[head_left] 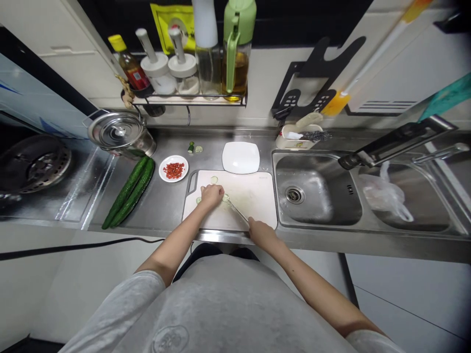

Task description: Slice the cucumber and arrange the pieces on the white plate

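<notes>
On the pale cutting board point(253, 189), my left hand point(212, 196) is closed, its curled fingers pressed down on a cucumber piece that they mostly hide. A pale cucumber slice point(225, 198) shows right at its fingertips. My right hand point(262, 235) grips the handle of a knife point(238, 212), whose blade points up and left and meets that slice. Another round cucumber slice point(214, 180) lies flat above my left hand. A bit of green-edged cucumber point(198, 200) shows at the hand's left side.
Behind the board is a white rectangular plate point(241, 157). To the left sit a dish point(162, 172) of chopped red pepper, two whole cucumbers point(128, 193) and a lidded steel pot point(121, 135). Cucumber ends point(191, 147) lie behind. The sink point(316, 196) adjoins the board's right.
</notes>
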`<state>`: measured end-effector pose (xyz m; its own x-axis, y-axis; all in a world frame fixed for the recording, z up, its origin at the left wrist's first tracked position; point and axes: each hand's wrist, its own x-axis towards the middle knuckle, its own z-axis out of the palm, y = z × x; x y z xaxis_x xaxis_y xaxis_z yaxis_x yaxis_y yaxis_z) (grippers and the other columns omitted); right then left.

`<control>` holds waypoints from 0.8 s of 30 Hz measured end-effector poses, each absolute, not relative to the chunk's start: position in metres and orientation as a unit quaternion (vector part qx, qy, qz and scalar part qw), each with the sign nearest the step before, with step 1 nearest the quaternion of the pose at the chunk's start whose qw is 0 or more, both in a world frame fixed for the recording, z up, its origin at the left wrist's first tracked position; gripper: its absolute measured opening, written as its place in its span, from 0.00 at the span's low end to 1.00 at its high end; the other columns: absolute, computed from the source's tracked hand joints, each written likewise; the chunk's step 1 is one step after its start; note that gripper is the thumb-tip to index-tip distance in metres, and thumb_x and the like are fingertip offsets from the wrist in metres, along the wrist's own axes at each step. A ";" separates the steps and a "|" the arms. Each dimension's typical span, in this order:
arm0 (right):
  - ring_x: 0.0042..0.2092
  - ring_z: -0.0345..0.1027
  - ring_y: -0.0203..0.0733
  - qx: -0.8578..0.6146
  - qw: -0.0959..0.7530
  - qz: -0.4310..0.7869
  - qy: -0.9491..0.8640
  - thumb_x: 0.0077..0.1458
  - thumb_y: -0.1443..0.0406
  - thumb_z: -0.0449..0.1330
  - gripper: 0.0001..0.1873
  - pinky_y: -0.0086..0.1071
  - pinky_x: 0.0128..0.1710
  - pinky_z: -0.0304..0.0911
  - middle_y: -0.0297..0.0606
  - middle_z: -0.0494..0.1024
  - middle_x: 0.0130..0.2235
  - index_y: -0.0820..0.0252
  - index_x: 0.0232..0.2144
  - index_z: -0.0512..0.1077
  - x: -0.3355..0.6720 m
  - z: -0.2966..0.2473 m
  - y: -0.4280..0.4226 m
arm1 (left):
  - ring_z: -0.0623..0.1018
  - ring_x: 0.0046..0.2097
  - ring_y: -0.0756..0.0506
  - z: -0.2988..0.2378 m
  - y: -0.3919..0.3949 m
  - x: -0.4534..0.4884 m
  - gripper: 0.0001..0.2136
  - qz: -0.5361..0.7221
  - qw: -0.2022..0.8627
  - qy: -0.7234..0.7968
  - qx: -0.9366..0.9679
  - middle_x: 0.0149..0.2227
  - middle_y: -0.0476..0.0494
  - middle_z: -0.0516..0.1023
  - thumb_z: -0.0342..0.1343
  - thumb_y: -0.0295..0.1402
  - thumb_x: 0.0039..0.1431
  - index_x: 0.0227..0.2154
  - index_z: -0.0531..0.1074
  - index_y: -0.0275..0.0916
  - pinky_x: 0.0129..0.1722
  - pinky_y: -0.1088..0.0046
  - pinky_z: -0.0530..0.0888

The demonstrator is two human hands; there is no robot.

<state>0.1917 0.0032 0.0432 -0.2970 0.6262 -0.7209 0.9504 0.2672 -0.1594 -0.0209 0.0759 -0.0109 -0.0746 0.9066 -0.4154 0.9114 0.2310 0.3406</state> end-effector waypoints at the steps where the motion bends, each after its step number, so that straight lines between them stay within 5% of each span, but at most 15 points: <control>1: 0.43 0.71 0.47 0.528 0.271 -0.299 0.747 0.59 0.71 0.45 0.14 0.32 0.35 0.58 0.49 0.75 0.41 0.63 0.47 0.62 0.193 0.044 0.002 | 0.72 0.44 0.42 -0.011 0.075 -0.020 0.07 -0.006 0.275 0.732 0.624 0.37 0.44 0.78 0.51 0.33 0.54 0.32 0.74 0.43 0.48 0.61 0.59; 8: 0.41 0.71 0.46 0.529 0.267 -0.292 0.751 0.59 0.71 0.45 0.13 0.30 0.32 0.54 0.48 0.76 0.39 0.62 0.45 0.63 0.208 0.045 -0.008 | 0.69 0.48 0.40 -0.013 0.067 -0.012 0.09 -0.006 0.260 0.727 0.635 0.43 0.41 0.75 0.53 0.30 0.51 0.36 0.71 0.43 0.48 0.60 0.58; 14: 0.37 0.71 0.40 0.530 0.233 -0.321 0.750 0.62 0.67 0.45 0.11 0.28 0.31 0.52 0.45 0.76 0.37 0.61 0.44 0.63 0.216 0.034 -0.007 | 0.72 0.44 0.42 -0.009 0.064 -0.004 0.07 0.036 0.281 0.737 0.614 0.36 0.45 0.77 0.50 0.25 0.52 0.33 0.69 0.42 0.49 0.60 0.57; 24: 0.31 0.68 0.37 0.531 0.208 -0.365 0.735 0.62 0.67 0.43 0.11 0.27 0.29 0.51 0.41 0.75 0.34 0.60 0.41 0.64 0.221 0.031 -0.001 | 0.75 0.37 0.50 0.010 0.020 -0.051 0.06 0.183 0.317 0.803 0.470 0.34 0.54 0.78 0.58 0.35 0.51 0.33 0.71 0.44 0.45 0.69 0.64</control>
